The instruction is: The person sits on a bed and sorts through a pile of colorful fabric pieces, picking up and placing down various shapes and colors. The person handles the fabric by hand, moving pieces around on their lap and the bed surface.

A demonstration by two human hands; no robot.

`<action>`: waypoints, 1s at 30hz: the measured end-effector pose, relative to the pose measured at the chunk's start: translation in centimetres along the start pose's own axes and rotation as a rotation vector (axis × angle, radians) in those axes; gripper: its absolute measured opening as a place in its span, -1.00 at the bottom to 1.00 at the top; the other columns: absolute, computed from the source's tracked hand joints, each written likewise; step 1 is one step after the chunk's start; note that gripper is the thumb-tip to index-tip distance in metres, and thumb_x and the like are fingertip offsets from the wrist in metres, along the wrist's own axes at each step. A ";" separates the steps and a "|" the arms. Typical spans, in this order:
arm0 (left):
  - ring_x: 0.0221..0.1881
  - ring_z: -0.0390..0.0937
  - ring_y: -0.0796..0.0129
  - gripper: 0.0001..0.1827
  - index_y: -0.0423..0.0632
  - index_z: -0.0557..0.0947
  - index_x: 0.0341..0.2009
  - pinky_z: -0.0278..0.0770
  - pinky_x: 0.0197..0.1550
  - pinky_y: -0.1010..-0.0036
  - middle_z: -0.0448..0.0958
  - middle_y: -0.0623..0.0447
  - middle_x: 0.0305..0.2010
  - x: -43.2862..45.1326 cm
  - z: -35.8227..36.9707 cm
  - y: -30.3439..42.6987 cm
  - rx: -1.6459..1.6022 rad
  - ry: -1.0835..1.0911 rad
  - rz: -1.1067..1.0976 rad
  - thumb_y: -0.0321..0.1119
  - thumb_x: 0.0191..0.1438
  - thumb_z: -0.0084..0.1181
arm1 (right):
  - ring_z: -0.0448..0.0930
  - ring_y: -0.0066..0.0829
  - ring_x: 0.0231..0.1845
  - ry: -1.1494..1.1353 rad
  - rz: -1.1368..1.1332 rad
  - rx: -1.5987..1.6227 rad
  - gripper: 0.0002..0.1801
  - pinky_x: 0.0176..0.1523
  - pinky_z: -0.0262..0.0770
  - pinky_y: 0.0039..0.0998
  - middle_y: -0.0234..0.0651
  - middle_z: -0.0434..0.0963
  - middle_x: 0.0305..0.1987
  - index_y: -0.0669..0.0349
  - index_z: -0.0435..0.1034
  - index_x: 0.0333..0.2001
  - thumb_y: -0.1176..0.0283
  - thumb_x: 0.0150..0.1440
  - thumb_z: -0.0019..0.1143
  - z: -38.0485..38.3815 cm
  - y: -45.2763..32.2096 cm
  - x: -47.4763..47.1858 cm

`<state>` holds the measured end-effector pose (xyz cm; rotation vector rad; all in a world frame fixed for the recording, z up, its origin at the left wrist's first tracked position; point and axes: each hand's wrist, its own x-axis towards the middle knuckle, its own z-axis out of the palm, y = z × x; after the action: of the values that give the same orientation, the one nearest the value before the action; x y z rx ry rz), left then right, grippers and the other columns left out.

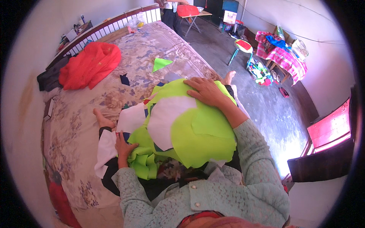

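Note:
A heap of lime-green fabric pieces [208, 142] lies over my lap, with a white fabric piece [165, 119] among them. My right hand [204, 91] rests flat on the heap's far side, fingers spread a little. At the heap's left edge, my left hand [124, 147] touches crumpled green fabric [144, 165]; whether its fingers grip any of it cannot be told. White cloth [107, 151] lies beside that hand and over my leg. Beyond the heap, a green fabric scrap [161, 64] and a dark blue scrap [124, 79] lie on the flowered bedsheet [94, 125].
A red blanket [91, 65] lies at the bed's far left, before the slatted headboard [114, 26]. Another person [171, 15] stands by a folding table [206, 13]. To the right are a stool [243, 46], a fabric pile [260, 72] on the floor and a cloth-covered table [291, 64].

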<state>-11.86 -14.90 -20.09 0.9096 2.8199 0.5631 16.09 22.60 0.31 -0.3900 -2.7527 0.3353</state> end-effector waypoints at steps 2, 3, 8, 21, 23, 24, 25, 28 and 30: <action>0.39 0.08 -0.11 0.32 0.10 0.07 0.38 0.14 0.28 -0.02 0.05 -0.30 0.41 0.0 0.1 -0.5 0.003 0.007 0.007 0.18 -0.48 0.48 | 0.40 -0.12 0.19 0.014 -0.011 0.001 -0.46 0.18 0.21 -0.06 -0.21 0.40 0.18 -0.05 0.28 0.23 -0.01 0.24 -0.17 0.2 0.1 0.1; 0.39 0.08 -0.11 0.32 0.09 0.07 0.38 0.14 0.28 -0.01 0.05 -0.30 0.41 0.1 0.1 -0.4 0.003 0.006 0.006 0.18 -0.49 0.48 | 0.40 -0.13 0.19 0.013 -0.011 -0.001 -0.46 0.18 0.21 -0.06 -0.21 0.40 0.17 -0.05 0.28 0.23 -0.01 0.24 -0.17 0.2 0.1 0.1; 0.39 0.08 -0.14 0.31 0.04 0.08 0.37 0.16 0.28 0.03 0.05 -0.32 0.41 0.2 0.0 -0.1 0.003 -0.006 0.015 0.16 -0.47 0.48 | 0.39 -0.17 0.19 0.010 -0.006 0.003 -0.45 0.18 0.20 -0.06 -0.22 0.41 0.16 -0.04 0.28 0.23 -0.02 0.24 -0.18 0.0 0.0 -0.1; 0.38 0.09 -0.14 0.20 -0.05 0.15 0.34 0.16 0.31 0.09 0.11 -0.34 0.37 0.5 0.8 -1.4 -0.062 0.054 0.114 0.05 -0.40 0.45 | 0.41 -0.20 0.17 -0.011 0.037 0.021 -0.44 0.15 0.20 0.00 -0.22 0.43 0.12 -0.05 0.32 0.20 -0.04 0.22 -0.23 0.0 -0.2 0.1; 0.38 0.09 -0.14 0.18 -0.08 0.17 0.33 0.16 0.32 0.11 0.13 -0.35 0.36 0.7 0.8 -1.9 -0.090 0.071 0.140 0.03 -0.39 0.45 | 0.40 -0.18 0.20 -0.006 0.044 0.014 -0.43 0.16 0.19 0.01 -0.19 0.43 0.13 -0.06 0.30 0.22 -0.06 0.22 -0.23 0.2 0.0 0.0; 0.38 0.10 -0.14 0.15 -0.10 0.19 0.32 0.15 0.32 0.12 0.14 -0.35 0.35 0.6 0.9 -2.1 -0.113 0.087 0.158 0.01 -0.37 0.45 | 0.40 -0.18 0.20 -0.005 0.045 0.007 -0.42 0.16 0.19 0.01 -0.18 0.43 0.14 -0.06 0.30 0.22 -0.06 0.21 -0.22 0.2 -0.1 0.0; 0.37 0.10 -0.14 0.12 -0.11 0.21 0.31 0.15 0.32 0.13 0.16 -0.35 0.35 0.6 1.1 -2.2 -0.137 0.104 0.175 0.00 -0.34 0.44 | 0.39 -0.17 0.21 -0.004 0.046 0.000 -0.42 0.16 0.19 0.01 -0.18 0.43 0.14 -0.06 0.29 0.23 -0.06 0.21 -0.22 0.2 -0.2 0.1; 0.36 0.12 -0.14 0.03 -0.16 0.27 0.28 0.14 0.33 0.15 0.19 -0.36 0.33 0.4 1.5 -3.0 -0.179 0.155 0.213 -0.05 -0.27 0.43 | 0.36 -0.18 0.24 -0.054 0.070 -0.014 -0.43 0.20 0.17 -0.06 -0.22 0.40 0.18 -0.05 0.28 0.23 -0.04 0.22 -0.19 -0.2 -0.5 0.1; 0.36 0.14 -0.14 -0.03 -0.19 0.30 0.26 0.14 0.33 0.17 0.21 -0.35 0.31 0.5 1.8 -3.0 -0.170 0.181 0.241 -0.07 -0.22 0.41 | 0.36 -0.19 0.24 -0.063 0.076 -0.020 -0.42 0.20 0.16 -0.06 -0.22 0.39 0.19 -0.05 0.28 0.23 -0.05 0.22 -0.19 -0.3 -0.5 0.0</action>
<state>-13.47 -16.33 -22.90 1.2285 2.7765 0.9459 16.08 22.22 0.71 -0.4978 -2.8098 0.3451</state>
